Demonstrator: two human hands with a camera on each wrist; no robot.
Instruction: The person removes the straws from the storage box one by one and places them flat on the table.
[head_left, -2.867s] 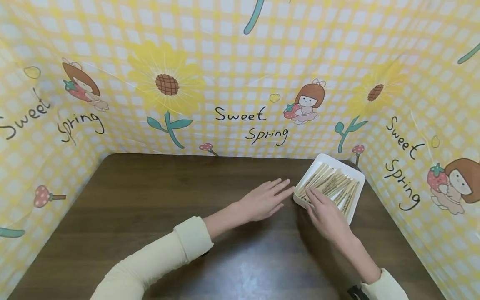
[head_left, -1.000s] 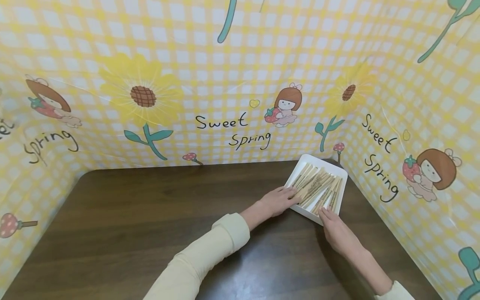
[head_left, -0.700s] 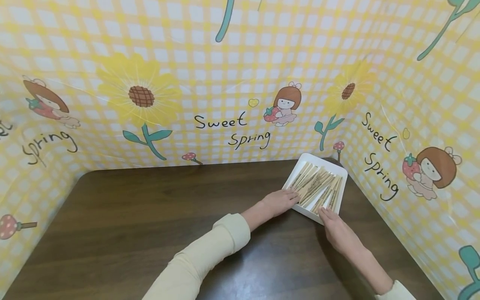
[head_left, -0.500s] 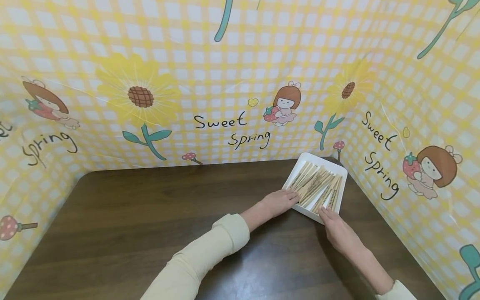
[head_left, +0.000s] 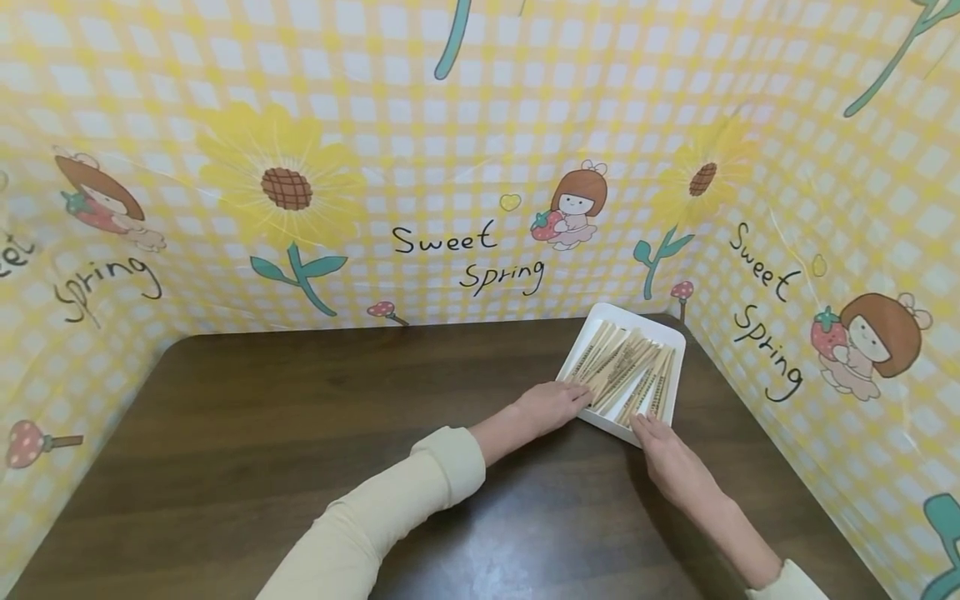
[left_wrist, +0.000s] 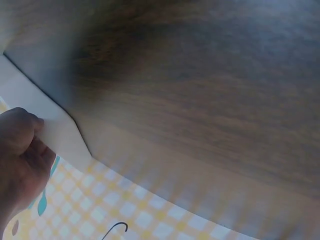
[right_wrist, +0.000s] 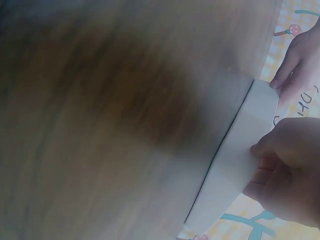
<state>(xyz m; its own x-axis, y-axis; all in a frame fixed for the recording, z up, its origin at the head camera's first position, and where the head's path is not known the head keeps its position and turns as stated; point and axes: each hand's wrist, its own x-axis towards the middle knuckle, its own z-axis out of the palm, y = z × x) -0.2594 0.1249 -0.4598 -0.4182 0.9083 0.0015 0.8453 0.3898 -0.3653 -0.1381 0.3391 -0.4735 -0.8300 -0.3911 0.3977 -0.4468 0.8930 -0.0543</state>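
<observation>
A white rectangular tray [head_left: 678,367] sits at the table's back right corner, turned at a slant. In it lies a loose pile of thin wooden sticks [head_left: 626,367] with dark printed marks. My left hand [head_left: 551,406] grips the tray at its left front corner, fingers over the rim; the left wrist view has the left thumb [left_wrist: 35,122] against the white outer wall. At the front edge, my right hand [head_left: 675,458] grips the rim too, and its thumb [right_wrist: 260,148] presses the outer wall in the right wrist view. Fingertips inside the tray are partly hidden.
The dark wooden table [head_left: 300,417] stretches left and forward of the tray. Yellow-checked cloth [head_left: 450,167] with printed flowers walls it at the back and both sides, close behind the tray's far corner.
Both hands moved from around and over the tray to grips on its rim. In the last half second the tray has shifted slightly to the left with them.
</observation>
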